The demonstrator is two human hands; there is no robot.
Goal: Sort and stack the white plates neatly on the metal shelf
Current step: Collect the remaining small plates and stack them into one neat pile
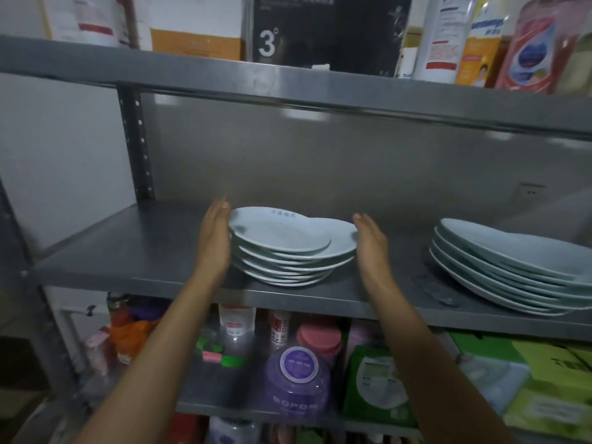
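My fingers are straight on both sides, gripping nothing: the left hand (214,238) lies flat against the left rim of the smaller stack of white plates (288,251), palm turned inward, while the right hand (371,241) stands just at the stack's right edge, palm facing in, touching the rim or a hair off it; I cannot tell which. The stack sits between my palms, near the front edge of the middle metal shelf (134,251).

What matters next is the offset at the top. The uppermost plate (275,232) sits shifted to the left over the wider one beneath, whose right rim pokes out toward my right hand. So the misalignment runs left to right, straight along the line between my palms, and I judge a gentle inward squeeze from both sides would square it. The left hand is already in contact and is the nearer.

A second, larger stack of plates (512,267) leans well apart on the right.
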